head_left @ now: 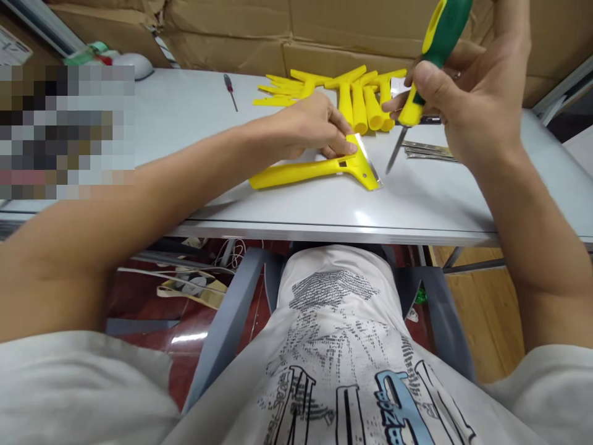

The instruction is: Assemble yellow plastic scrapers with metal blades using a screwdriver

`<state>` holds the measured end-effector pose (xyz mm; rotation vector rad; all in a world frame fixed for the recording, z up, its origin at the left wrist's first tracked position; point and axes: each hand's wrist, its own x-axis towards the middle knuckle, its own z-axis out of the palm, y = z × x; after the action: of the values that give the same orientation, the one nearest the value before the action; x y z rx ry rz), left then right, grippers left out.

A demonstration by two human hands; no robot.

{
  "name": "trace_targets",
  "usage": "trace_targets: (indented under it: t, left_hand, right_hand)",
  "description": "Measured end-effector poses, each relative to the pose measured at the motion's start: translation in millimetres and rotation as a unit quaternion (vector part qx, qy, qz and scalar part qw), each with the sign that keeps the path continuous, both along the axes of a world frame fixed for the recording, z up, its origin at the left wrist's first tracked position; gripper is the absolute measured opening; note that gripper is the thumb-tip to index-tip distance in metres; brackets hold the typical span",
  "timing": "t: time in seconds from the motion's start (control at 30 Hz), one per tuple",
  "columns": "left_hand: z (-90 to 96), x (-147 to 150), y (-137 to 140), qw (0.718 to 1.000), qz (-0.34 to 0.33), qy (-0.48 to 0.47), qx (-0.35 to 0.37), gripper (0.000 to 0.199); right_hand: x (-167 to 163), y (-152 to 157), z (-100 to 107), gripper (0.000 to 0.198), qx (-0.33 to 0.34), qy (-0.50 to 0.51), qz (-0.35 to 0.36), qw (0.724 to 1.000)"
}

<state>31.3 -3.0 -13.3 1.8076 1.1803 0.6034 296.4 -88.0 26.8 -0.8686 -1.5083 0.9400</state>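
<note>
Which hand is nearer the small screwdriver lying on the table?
Left. The left hand is to the right of the small screwdriver, holding the yellow scraper. The right hand is much farther right, raised, gripping the green-and-yellow screwdriver.

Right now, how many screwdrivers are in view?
2: the green one in the right grip, the small one on the table, left of the yellow handles. Others could be hidden behind the arms.
</note>
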Motion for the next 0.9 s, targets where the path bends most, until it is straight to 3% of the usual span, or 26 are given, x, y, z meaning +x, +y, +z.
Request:
trace_targets:
  t: [0.1,0.2,0.37,0.47,0.63,0.73,0.9]
  left_hand:
    - [14.3,6.3,3.6,0.998,-0.023,0.053,-0.034,0.036]
    - [24.5,12.4,-2.7,0.996,-0.032,0.079,-0.040,0.028]
    - [32.1,15.6,-24.2,0.996,0.017,0.086,-0.015,0.023]
    - [34.1,13.9,-28.4,0.996,0.004,0.086,-0.015,0.021]
    - [29.1,14.4,-20.1,0.998,0.002,0.059,-0.017,0.028]
    - [20.5,13.5,-7.0,0.996,0.002,0.092,0.009,0.027]
    - [11.6,8.2,8.2,0.994,-0.027,0.096,0.034,0.045]
  right_hand:
    - [-11.0,-9.4,-2.9,0.091,0.093,0.010,-0.049,0.994]
    - [-16.5,-8.8,-6.9,0.088,0.093,0.016,-0.052,0.994]
    - [-15.9,6.3,-15.2,0.105,0.083,0.002,-0.032,0.996]
    - [-14.4,15.3,-20.5,0.098,0.096,-0.014,-0.021,0.995]
    - [-10.8,20.3,-23.8,0.083,0.123,-0.038,-0.026,0.991]
    - [-9.1,19.8,-24.2,0.072,0.144,-0.054,-0.037,0.987]
    - [-11.8,18.9,-26.6,0.062,0.153,-0.056,-0.042,0.986]
